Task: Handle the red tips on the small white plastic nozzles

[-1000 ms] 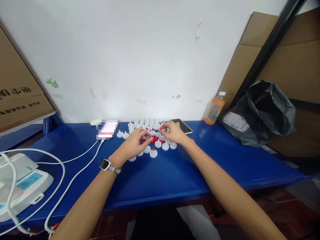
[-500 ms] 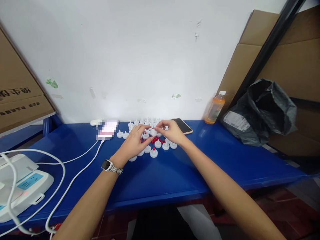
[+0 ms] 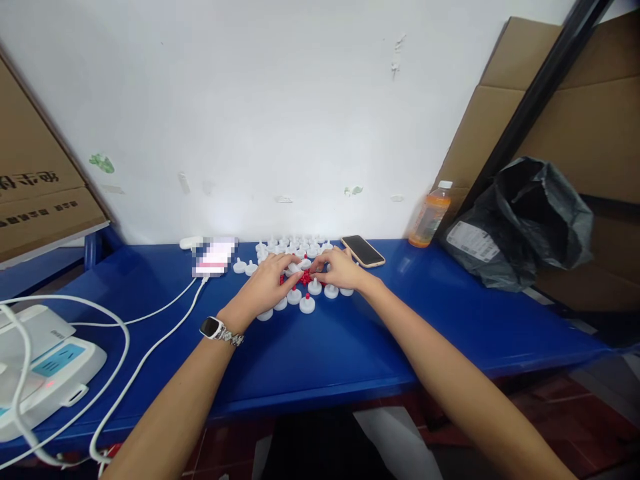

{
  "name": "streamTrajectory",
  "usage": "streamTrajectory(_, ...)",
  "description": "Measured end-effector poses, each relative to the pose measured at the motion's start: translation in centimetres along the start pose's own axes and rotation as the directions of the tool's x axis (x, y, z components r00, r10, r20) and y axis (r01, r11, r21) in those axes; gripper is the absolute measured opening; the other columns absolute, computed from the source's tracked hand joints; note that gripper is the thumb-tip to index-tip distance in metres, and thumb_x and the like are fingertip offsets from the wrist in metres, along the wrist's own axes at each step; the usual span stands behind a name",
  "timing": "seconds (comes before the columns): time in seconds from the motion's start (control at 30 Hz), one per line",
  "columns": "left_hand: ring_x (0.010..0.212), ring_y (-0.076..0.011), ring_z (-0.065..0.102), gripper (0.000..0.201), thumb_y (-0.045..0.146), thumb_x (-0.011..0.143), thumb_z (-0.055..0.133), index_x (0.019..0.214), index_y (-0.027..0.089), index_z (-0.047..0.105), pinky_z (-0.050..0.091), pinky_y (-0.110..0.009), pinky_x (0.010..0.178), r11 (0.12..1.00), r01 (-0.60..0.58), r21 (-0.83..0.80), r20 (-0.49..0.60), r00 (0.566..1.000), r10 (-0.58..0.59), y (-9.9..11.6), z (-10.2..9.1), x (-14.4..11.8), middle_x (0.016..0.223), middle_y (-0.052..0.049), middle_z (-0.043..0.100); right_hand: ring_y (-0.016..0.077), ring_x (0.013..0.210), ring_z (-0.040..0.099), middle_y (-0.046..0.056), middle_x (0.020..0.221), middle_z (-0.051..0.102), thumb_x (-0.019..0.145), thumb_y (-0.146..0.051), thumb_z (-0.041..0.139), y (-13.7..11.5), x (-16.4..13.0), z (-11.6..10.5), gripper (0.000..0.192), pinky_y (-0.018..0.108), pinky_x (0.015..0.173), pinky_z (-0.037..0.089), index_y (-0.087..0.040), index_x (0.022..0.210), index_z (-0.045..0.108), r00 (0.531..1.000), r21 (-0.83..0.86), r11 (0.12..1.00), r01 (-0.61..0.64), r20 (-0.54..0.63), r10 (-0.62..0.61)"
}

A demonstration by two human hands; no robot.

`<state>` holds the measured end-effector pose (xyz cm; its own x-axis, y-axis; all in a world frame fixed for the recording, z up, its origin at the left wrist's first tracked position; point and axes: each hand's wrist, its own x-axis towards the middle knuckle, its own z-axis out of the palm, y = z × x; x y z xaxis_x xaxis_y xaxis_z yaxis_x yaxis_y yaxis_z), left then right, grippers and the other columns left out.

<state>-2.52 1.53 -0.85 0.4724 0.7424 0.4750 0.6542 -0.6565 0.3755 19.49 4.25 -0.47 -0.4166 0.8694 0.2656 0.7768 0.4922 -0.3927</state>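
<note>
My left hand (image 3: 270,283) is closed around a white nozzle cap (image 3: 295,269), tilted between thumb and fingers. Its wrist wears a watch (image 3: 211,327). My right hand (image 3: 340,269) reaches to a pile of small red tips (image 3: 305,277), its thumb and fingertips bent together at the pile's edge. Whether a tip is between them I cannot make out. Just in front stands a white cap with a red tip on its nozzle (image 3: 307,304). Nearby is a bare white nozzle cap (image 3: 315,287), and several more caps stand around both hands.
Rows of white caps (image 3: 273,243) stand along the wall. A dark-screened phone (image 3: 364,251) lies right of them, and an orange drink bottle (image 3: 430,215) stands farther right beside a black plastic bag (image 3: 500,233). At left are a power strip (image 3: 65,373) and white cables (image 3: 163,343).
My right hand has come down from the cap in my left hand to the red tips. My left hand stays nearly in place, and the cap in it now leans.
</note>
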Motion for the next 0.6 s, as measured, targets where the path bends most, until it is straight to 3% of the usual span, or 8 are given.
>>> streamTrajectory(0.2,0.11,-0.0281,0.058,0.036,0.045,0.096,0.049,0.117,0.02,0.062,0.047,-0.046,0.096,1.0,0.004,0.005,0.016,1.0,-0.004,-0.1,0.0,0.0,0.114,-0.01,0.067,0.0245,0.098,0.056,0.005,0.081,0.073,0.08,-0.028,0.071,-0.1,0.3,0.1,0.009,0.035,0.087,0.034,-0.021,0.076,0.076,1.0,0.034,0.999,0.014,-0.011,-0.014)
streamTrajectory(0.3,0.107,-0.0272,0.058,0.036,0.046,0.097,0.047,0.118,0.021,0.061,0.047,-0.045,0.095,1.0,0.002,-0.006,0.017,1.0,-0.001,-0.1,0.0,0.0,0.114,-0.009,0.067,0.0207,0.09,0.06,0.005,0.085,0.073,0.083,-0.032,0.068,-0.2,0.2,-0.2,0.014,0.031,0.08,0.04,-0.019,0.078,0.073,0.995,0.236,0.972,0.021,-0.103,0.004)
streamTrajectory(0.37,0.106,-0.0267,0.058,0.036,0.047,0.098,0.045,0.119,0.022,0.06,0.047,-0.045,0.094,1.0,-0.007,-0.014,0.015,1.0,0.007,0.0,-0.1,0.0,0.113,-0.009,0.067,0.0167,0.077,0.062,0.005,0.082,0.072,0.083,-0.037,0.067,-0.4,0.2,-0.5,0.02,0.028,0.071,0.044,-0.017,0.082,0.07,0.991,0.473,0.88,0.041,-0.13,0.024)
streamTrajectory(0.43,0.105,-0.0264,0.057,0.037,0.048,0.099,0.042,0.119,0.022,0.059,0.047,-0.045,0.094,1.0,-0.012,-0.02,0.012,1.0,0.012,0.1,-0.1,-0.1,0.111,-0.009,0.066,0.0139,0.067,0.061,0.003,0.076,0.071,0.081,-0.043,0.069,-0.8,0.2,-0.6,0.027,0.026,0.065,0.046,-0.016,0.084,0.067,0.991,0.677,0.734,0.057,-0.127,0.04)
streamTrajectory(0.5,0.102,-0.0258,0.057,0.038,0.049,0.099,0.04,0.121,0.022,0.057,0.047,-0.044,0.092,1.0,-0.006,-0.025,0.016,1.0,0.007,0.3,-0.1,-0.1,0.108,-0.008,0.065,0.0124,0.062,0.06,0.002,0.072,0.069,0.077,-0.046,0.074,-1.2,0.1,-0.7,0.032,0.026,0.062,0.047,-0.016,0.083,0.065,0.992,0.783,0.619,0.066,-0.117,0.042)
streamTrajectory(0.6,0.098,-0.0247,0.057,0.039,0.05,0.1,0.038,0.12,0.021,0.056,0.047,-0.042,0.089,0.999,0.008,-0.036,0.024,1.0,-0.008,0.5,-0.1,-0.1,0.103,-0.008,0.064,0.0116,0.061,0.059,0.001,0.069,0.067,0.072,-0.048,0.079,-1.8,0.1,-0.7,0.035,0.026,0.062,0.047,-0.016,0.08,0.066,0.995,0.829,0.556,0.063,-0.096,0.032)
